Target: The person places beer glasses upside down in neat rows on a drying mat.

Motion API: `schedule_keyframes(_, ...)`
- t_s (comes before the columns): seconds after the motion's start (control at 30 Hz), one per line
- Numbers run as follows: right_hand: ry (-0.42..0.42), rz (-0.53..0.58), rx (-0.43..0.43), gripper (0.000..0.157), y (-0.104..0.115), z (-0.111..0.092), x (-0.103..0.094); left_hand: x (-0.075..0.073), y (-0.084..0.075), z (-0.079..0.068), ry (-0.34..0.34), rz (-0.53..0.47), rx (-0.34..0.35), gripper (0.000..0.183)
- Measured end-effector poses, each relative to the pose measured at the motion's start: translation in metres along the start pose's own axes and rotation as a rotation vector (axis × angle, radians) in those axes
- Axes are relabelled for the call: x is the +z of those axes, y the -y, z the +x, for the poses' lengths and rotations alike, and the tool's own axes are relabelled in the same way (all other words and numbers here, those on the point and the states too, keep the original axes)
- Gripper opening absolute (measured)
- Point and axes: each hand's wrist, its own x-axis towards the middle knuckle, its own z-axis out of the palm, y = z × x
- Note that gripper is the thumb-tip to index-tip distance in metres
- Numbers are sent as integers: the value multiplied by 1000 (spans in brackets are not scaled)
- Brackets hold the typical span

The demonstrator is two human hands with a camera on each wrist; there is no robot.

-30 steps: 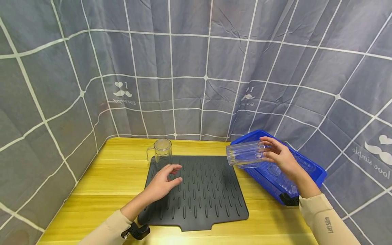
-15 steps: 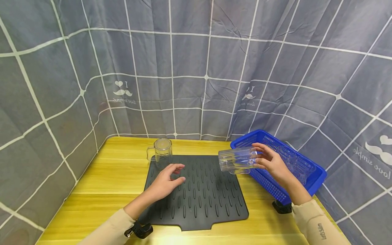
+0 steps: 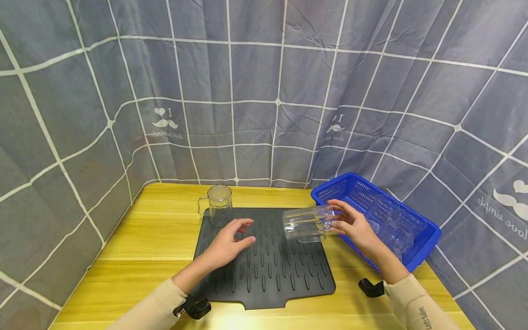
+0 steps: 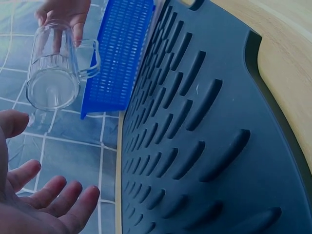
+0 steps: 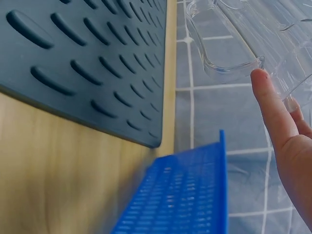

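A clear glass mug [image 3: 304, 223] is gripped at one end by my right hand [image 3: 355, 231]; it lies on its side in the air above the right part of the dark ribbed mat [image 3: 264, 286]. Its handle [image 4: 92, 61] hangs below the body in the head view. My left hand [image 3: 228, 245] hovers over the mat's left half, fingers loosely bent, holding nothing. Just beyond it a second clear glass mug [image 3: 220, 205] stands upright at the mat's back left corner, handle to the left. In the right wrist view the thumb [image 5: 270, 105] touches the held mug's glass.
A blue plastic basket [image 3: 431, 243] with several clear glass pieces [image 3: 392, 224] stands right of the mat. The yellow wood-grain table [image 3: 136, 256] extends on both sides of the mat. A grey checked curtain [image 3: 255, 128] encloses the back and sides.
My right hand has carried the glass mug left and slightly down, from above the basket to above the mat. My left hand has shifted slightly right.
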Motion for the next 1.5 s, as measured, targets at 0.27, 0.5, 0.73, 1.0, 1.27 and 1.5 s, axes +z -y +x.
schedule_keyframes(0.27, -9, 128, -21, 52, -12, 2, 16, 7, -2, 4, 5, -35, -5, 53)
schedule_keyframes(0.5, -7, 241, 4, 54, -12, 5, 29, 10, -6, 6, 24, -40, 5, 55)
schedule_keyframes(0.73, 10, 315, -1, 54, -12, 6, 40, 14, -9, 9, 24, -73, 14, 61)
schedule_keyframes(1.0, 27, 291, -9, 53, -14, 9, 52, 19, -11, 15, 68, -147, 22, 69)
schedule_keyframes(1.27, 5, 343, 22, 55, -9, 9, 62, 19, -11, 17, 69, -194, 22, 65)
schedule_keyframes(1.5, 12, 372, 29, 53, -9, 11, 66, 16, -16, 17, 79, -258, -11, 60)
